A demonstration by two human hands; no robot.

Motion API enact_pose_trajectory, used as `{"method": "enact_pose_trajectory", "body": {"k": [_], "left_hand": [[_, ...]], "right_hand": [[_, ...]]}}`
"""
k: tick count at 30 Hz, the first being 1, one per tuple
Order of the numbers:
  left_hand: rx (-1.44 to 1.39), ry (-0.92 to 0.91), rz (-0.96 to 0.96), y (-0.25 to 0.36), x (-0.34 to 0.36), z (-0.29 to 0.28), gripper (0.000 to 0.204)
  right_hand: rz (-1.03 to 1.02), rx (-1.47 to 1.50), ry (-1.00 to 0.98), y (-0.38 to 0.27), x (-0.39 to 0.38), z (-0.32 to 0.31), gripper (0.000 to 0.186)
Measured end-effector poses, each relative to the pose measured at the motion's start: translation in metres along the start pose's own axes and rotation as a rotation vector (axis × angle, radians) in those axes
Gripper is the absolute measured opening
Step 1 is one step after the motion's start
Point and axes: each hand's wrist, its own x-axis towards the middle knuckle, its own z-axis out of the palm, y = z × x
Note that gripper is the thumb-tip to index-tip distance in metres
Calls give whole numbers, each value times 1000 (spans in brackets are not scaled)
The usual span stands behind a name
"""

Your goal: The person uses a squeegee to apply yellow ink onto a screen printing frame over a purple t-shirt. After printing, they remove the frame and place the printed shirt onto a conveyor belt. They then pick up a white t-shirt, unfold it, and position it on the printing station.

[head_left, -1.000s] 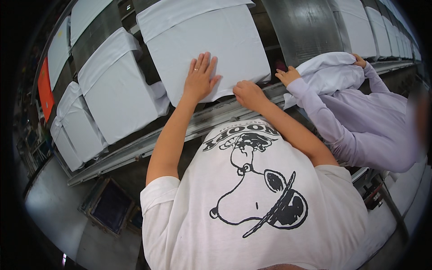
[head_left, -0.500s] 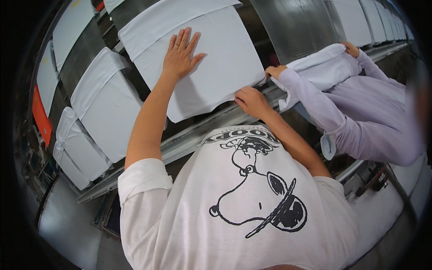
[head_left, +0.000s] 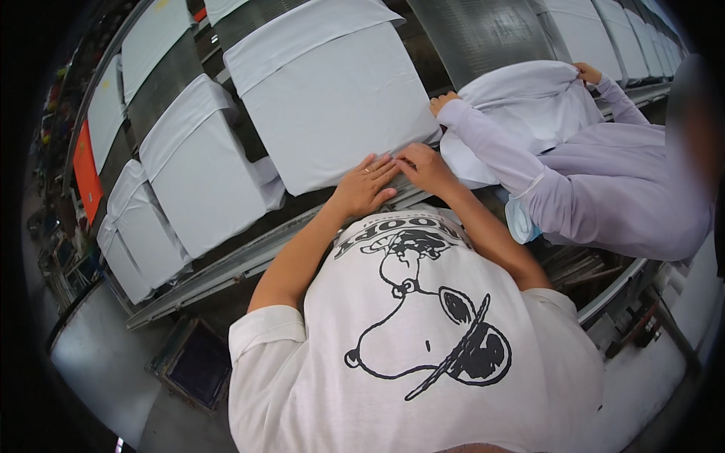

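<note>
A white cloth (head_left: pixel 336 98) lies smooth over a flat board in front of me, with a folded band across its far end. My left hand (head_left: pixel 365 186) rests at the cloth's near edge, its fingers stretched out and close together. Beside it, my right hand (head_left: pixel 427 167) has its fingers bent and pinched on the near right part of that edge. The fingertips of both hands almost meet.
At right a co-worker in lilac sleeves holds another white cloth (head_left: pixel 521 102) by both ends. More cloth-covered boards (head_left: pixel 200 170) stand in a row at left. A metal rail (head_left: pixel 249 264) runs along the near side. A bare grey board (head_left: pixel 483 38) sits beyond.
My left hand has come down from the middle of the cloth to its near edge, next to my right hand. The co-worker's cloth has been spread wider.
</note>
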Motion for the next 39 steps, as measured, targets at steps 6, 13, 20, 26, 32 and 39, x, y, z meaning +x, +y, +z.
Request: {"method": "enact_pose_trajectory", "body": {"k": [6, 13, 20, 26, 32, 39], "left_hand": [[15, 394, -380, 9, -24, -16, 55], [252, 413, -685, -38, -74, 2, 68], [183, 279, -616, -17, -106, 2, 73], [-128, 463, -576, -18, -124, -13, 70], [-736, 777, -958, -41, -133, -21, 63], [-1974, 661, -1442, -92, -122, -16, 71]], "right_hand": [[-213, -26, 114, -13, 35, 7, 19], [-284, -417, -52, -38, 40, 80, 67], [-146, -750, -52, -6, 87, 75, 73], [68, -819, 134, 13, 147, 55, 74], [-130, -784, -12, 8, 186, 31, 74], [137, -861, 266, 27, 277, 28, 78]]}}
